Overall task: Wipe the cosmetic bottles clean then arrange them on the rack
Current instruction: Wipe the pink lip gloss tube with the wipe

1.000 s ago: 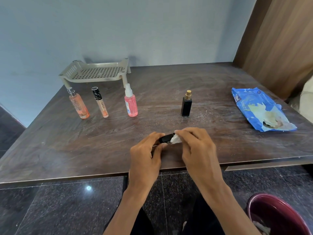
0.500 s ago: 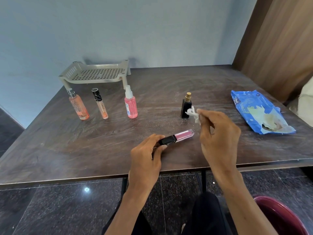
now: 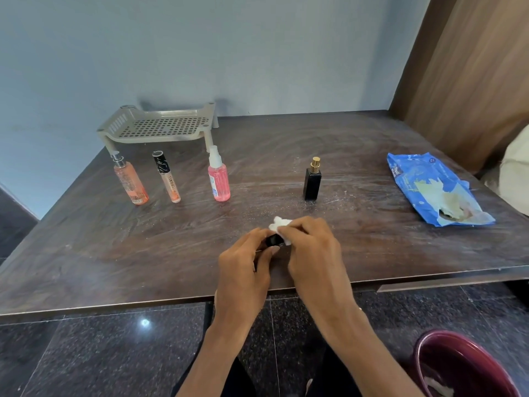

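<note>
Field notes: wiping step in hand. Near the middle of the front edge of the surface point(image 3: 114, 253), both hands are working on one small bottle point(image 3: 274, 240). Only its dark end is showing between them; the rest is hidden.

The left hand point(image 3: 246, 262) is gripping that dark end, its fingers point(image 3: 259, 234) curling round it. The right hand point(image 3: 312, 247) is pinching a white wipe point(image 3: 279, 223) against the bottle, fingers closed on the wipe. I cannot tell how much of the bottle the wipe is covering.

An orange bottle point(image 3: 130, 181), a slim tube point(image 3: 167, 177) and a pink spray bottle point(image 3: 219, 179) are standing in a row toward the back left corner, just in front of the rack point(image 3: 163, 127). A black bottle point(image 3: 312, 181) is standing apart, nearer the middle. None is sitting on the rack yet.

I am judging that the next move calls for drawing the wipe along the bottle's whole length. Then it goes to the rack, lifted over the standing row without tipping it.
</note>
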The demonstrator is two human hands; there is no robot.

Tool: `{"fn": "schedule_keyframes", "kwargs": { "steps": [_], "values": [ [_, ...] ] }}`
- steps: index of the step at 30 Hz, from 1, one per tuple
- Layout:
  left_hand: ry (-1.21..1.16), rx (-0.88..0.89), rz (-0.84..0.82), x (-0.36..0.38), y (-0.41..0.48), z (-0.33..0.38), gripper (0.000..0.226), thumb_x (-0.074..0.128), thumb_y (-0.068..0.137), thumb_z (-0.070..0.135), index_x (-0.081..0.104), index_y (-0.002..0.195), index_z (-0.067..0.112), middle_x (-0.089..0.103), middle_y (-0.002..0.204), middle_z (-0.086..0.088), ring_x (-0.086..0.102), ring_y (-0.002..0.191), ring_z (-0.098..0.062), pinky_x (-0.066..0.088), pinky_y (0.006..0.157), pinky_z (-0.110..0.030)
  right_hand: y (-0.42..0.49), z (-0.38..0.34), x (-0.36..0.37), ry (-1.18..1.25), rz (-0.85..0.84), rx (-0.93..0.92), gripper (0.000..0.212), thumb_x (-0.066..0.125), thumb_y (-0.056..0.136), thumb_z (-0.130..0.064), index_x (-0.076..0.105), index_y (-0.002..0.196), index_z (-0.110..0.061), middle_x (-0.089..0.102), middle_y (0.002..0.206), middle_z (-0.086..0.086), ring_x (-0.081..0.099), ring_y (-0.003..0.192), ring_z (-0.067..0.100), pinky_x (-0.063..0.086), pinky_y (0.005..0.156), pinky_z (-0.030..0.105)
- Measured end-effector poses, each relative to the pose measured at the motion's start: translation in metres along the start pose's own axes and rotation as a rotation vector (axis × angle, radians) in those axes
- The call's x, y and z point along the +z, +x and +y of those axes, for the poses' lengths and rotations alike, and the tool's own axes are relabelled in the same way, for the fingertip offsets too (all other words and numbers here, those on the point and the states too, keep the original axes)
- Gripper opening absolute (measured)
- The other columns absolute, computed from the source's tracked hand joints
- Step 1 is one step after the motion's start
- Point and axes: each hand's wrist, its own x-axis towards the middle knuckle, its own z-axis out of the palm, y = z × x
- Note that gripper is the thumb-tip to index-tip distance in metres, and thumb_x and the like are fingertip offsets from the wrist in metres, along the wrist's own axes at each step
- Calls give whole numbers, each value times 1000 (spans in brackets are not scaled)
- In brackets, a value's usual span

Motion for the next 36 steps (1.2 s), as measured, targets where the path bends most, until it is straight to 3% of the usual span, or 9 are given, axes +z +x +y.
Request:
{"fn": "schedule_keyframes", "kwargs": {
  "steps": [3, 8, 14, 18, 22, 25, 27, 32, 36],
  "values": [
    [-21, 1, -4, 0, -1, 0, 29, 74, 86, 0, 74, 111, 14, 64, 103, 22, 53, 90, 29, 39, 82, 4, -1, 1, 3, 31, -2, -43, 38, 79, 61, 13, 76, 93, -7, 67, 88, 5, 61, 82, 22, 46, 61, 21],
    [5, 7, 13, -1, 0, 2, 24, 77, 86, 6, 74, 109, 13, 74, 100, 9, 55, 92, 12, 38, 82, 5, 11, 27, -8, -15, 3, 57, 33, 71, 72, 17, 75, 97, -3, 67, 87, 7, 61, 83, 25, 51, 65, 27],
    [-25, -16, 5, -4, 3, 4, 24, 75, 87, 6, 74, 108, 17, 67, 100, 17, 61, 92, 4, 44, 85, -1, 17, 42, -7, -53, 24, 121, 27, 66, 82, 10, 73, 105, -2, 64, 86, 8, 59, 82, 25, 46, 65, 28],
    [-190, -206, -44, -9, 7, 1, 22, 79, 86, 21, 75, 107, 23, 73, 102, 13, 70, 92, 2, 56, 82, -16, 16, 40, -4, -60, 46, 117, 28, 66, 82, 9, 72, 107, -2, 64, 85, 9, 59, 80, 27, 44, 63, 28],
    [-308, -369, -85, -12, 12, 4, 21, 78, 83, 35, 78, 102, 25, 78, 90, 12, 73, 84, 3, 60, 80, -21, 14, 41, -2, -92, 57, 117, 27, 67, 82, 9, 72, 105, -1, 63, 85, 11, 59, 80, 29, 39, 63, 26],
    [-336, -423, -64, -11, 14, 2, 8, 79, 85, 28, 79, 93, 27, 78, 83, 11, 75, 79, -3, 62, 83, -33, 9, 40, -2, -88, 72, 112, 25, 66, 82, 9, 72, 105, -1, 64, 87, 11, 58, 82, 27, 40, 64, 25],
    [-355, -447, -50, -10, 14, 2, 13, 82, 83, 22, 78, 95, 25, 79, 84, 8, 76, 78, -6, 62, 82, -35, 6, 40, -4, -60, 82, 103, 21, 65, 83, 8, 73, 100, 0, 64, 89, 11, 59, 82, 27, 45, 63, 28],
    [-484, -466, -26, -14, 13, 2, 38, 85, 75, 5, 59, 99, 19, 79, 89, 1, 77, 83, -10, 61, 80, -29, 7, 42, -11, -13, 100, 110, 18, 66, 84, 8, 74, 97, 0, 67, 89, 12, 61, 84, 30, 52, 68, 35],
    [-425, -375, 18, -15, 9, 4, 40, 83, 76, -1, 51, 90, 17, 78, 91, 1, 76, 85, -5, 58, 78, -17, 5, 35, -8, -77, 59, 110, 23, 70, 77, 12, 75, 96, -1, 68, 88, 10, 61, 83, 28, 43, 64, 26]
  ]
}}
